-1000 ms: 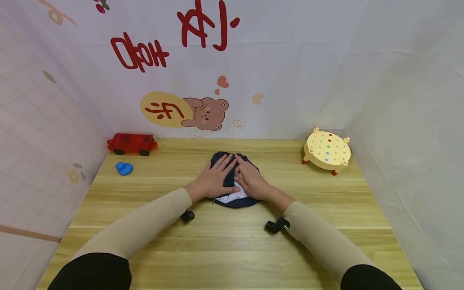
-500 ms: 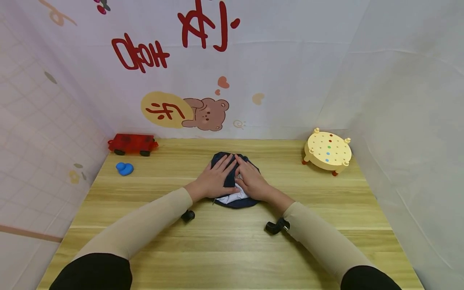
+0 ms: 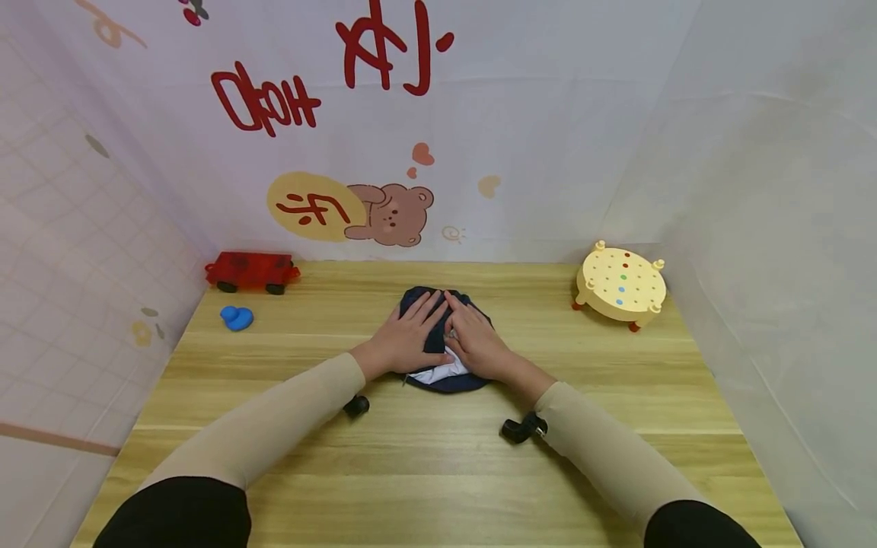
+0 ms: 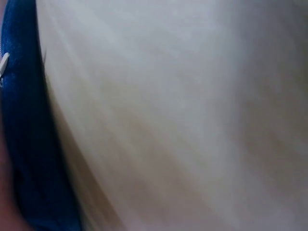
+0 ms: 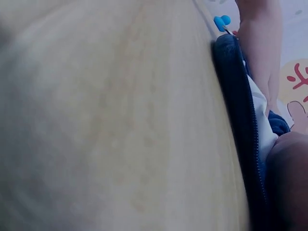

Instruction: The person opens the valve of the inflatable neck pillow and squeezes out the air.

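Observation:
A rounded navy cloth pouch [image 3: 435, 340] with a white lining [image 3: 438, 374] lies at the middle of the table, its mouth facing the person. My left hand [image 3: 403, 342] rests on its left half with fingers spread. On the right half lies my right hand [image 3: 477, 344], forefinger straight; its other fingers are partly hidden. The two hands almost meet at the fingertips. In the right wrist view a zip [image 5: 256, 139] runs along the navy edge, beside the white lining. A zip pull [image 4: 4, 63] shows at the left wrist view's edge.
A red toy cart [image 3: 250, 272] stands at the back left, with a small blue toy [image 3: 237, 318] in front of it. At the back right is a round yellow pegged toy [image 3: 620, 285] on short legs. Printed cloth walls [image 3: 548, 152] enclose the table [image 3: 438, 472].

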`<state>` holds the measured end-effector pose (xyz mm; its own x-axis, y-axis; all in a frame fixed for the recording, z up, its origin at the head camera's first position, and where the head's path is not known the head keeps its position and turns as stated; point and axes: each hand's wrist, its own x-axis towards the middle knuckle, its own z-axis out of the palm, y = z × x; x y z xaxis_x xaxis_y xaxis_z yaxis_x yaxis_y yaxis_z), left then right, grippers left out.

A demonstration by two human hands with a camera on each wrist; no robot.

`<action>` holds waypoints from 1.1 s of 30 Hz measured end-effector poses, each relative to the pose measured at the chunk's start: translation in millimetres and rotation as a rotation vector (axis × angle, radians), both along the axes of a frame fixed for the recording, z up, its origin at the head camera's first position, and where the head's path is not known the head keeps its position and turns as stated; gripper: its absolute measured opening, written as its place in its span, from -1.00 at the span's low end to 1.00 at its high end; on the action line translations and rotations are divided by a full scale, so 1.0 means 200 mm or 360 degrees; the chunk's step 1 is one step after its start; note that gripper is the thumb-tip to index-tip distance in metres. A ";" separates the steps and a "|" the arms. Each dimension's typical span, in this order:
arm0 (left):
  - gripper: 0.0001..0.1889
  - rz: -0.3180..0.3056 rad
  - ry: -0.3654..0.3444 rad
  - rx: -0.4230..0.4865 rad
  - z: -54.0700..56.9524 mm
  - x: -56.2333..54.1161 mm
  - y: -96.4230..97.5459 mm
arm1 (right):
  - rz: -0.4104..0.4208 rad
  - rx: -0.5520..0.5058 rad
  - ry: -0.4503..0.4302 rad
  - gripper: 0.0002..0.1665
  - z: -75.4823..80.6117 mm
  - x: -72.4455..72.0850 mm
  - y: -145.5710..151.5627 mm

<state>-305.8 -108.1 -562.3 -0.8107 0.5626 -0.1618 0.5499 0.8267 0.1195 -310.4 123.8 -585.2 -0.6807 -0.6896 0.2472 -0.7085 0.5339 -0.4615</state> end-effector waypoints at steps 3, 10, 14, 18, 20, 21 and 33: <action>0.22 -0.0015 -0.0032 0.0044 0.00 0.00 0.00 | 0.0020 -0.0030 -0.0011 -0.85 -0.01 -0.01 0.01; 0.26 0.0076 -0.0088 0.0209 0.03 0.02 0.00 | 0.0141 -0.0453 -0.0286 -0.93 -0.01 -0.05 0.02; 0.35 0.0126 -0.0073 0.0293 0.02 0.07 0.03 | 0.0136 -0.0527 -0.0451 -0.92 -0.01 -0.04 0.04; 0.37 0.0162 -0.0005 0.0282 -0.01 0.10 0.05 | 0.0100 -0.0366 -0.0338 -0.92 0.00 -0.03 0.05; 0.36 0.0157 -0.0003 0.0260 -0.01 0.10 0.05 | 0.0113 -0.0238 -0.0178 -0.91 0.02 -0.03 0.06; 0.36 0.0149 -0.0009 0.0241 0.00 0.10 0.05 | 0.0138 -0.0187 -0.0092 -0.91 0.03 -0.04 0.06; 0.36 0.0134 -0.0044 0.0190 0.02 0.08 0.04 | 0.0295 -0.0266 -0.0135 -0.92 0.02 -0.08 0.03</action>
<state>-289.6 -99.5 -558.9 -0.8518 0.5097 -0.1209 0.4745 0.8486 0.2339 -327.4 129.9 -580.5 -0.5695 -0.7589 0.3158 -0.7423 0.3099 -0.5941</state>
